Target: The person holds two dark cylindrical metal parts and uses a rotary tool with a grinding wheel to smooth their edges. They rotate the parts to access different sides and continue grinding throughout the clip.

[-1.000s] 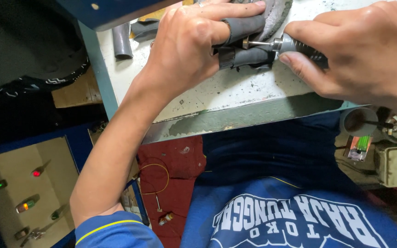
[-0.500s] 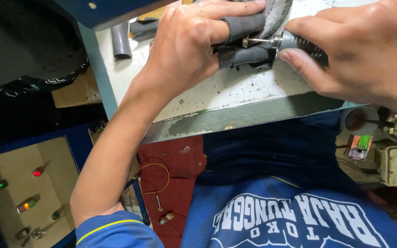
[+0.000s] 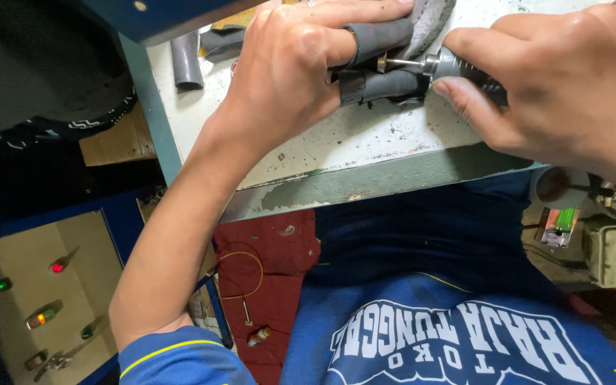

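My left hand [image 3: 301, 68] presses down on a dark grey rubber tube [image 3: 383, 60] that lies folded on the white workbench top [image 3: 365, 139]. My right hand [image 3: 565, 85] grips a small rotary tool [image 3: 458, 68] with a grey ribbed body. Its thin metal bit points left and touches the rubber between my left fingers. A worn grey rag-like piece of rubber lies just behind the tube.
A short grey pipe piece [image 3: 187, 60] lies at the bench's far left. The bench's front edge [image 3: 365, 185] is chipped. Below are a red mat [image 3: 265, 264] with an orange wire loop, a cream panel with indicator lights [image 3: 44, 314], and a lighter [image 3: 557, 227] at right.
The tool's bit has shifted slightly along the rubber tube. Both hands keep their hold and stay in about the same place.
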